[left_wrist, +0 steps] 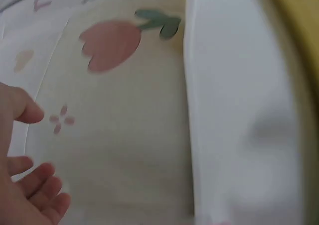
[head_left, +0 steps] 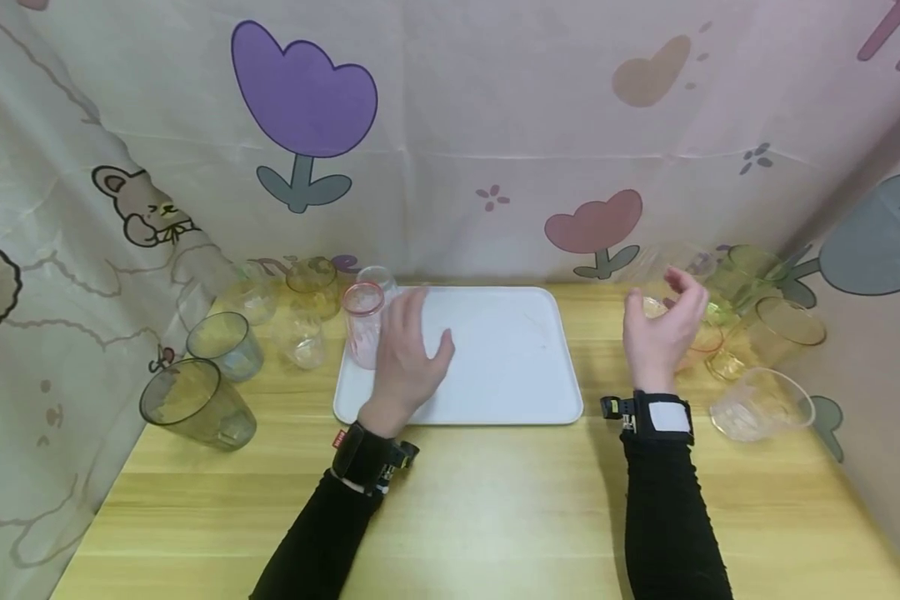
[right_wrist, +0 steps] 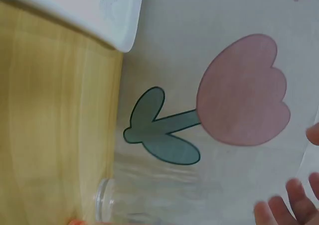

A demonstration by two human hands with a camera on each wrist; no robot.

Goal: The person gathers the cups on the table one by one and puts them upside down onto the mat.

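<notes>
My left hand (head_left: pixel 408 358) hovers over the left part of a white tray (head_left: pixel 495 358), thumb spread and fingers relaxed. Just left of it, a pink glass (head_left: pixel 362 333) with a red rim stands on the tray, and a clear glass (head_left: pixel 377 277) shows behind. Nothing lies between the left fingers (left_wrist: pixel 42 185) in the left wrist view. My right hand (head_left: pixel 663 333) is raised right of the tray, its fingers loosely bent and holding nothing. It partly covers an orange-rimmed glass (head_left: pixel 701 346). The right fingers (right_wrist: pixel 294 200) also appear in the right wrist view.
Several glasses stand on the left, including a dark grey one (head_left: pixel 202 408) and an amber one (head_left: pixel 313 287). On the right are a green glass (head_left: pixel 746 271), a yellow one (head_left: pixel 780 329) and a clear one (head_left: pixel 761 408). A printed curtain (head_left: pixel 450 125) backs the wooden table (head_left: pixel 510 517).
</notes>
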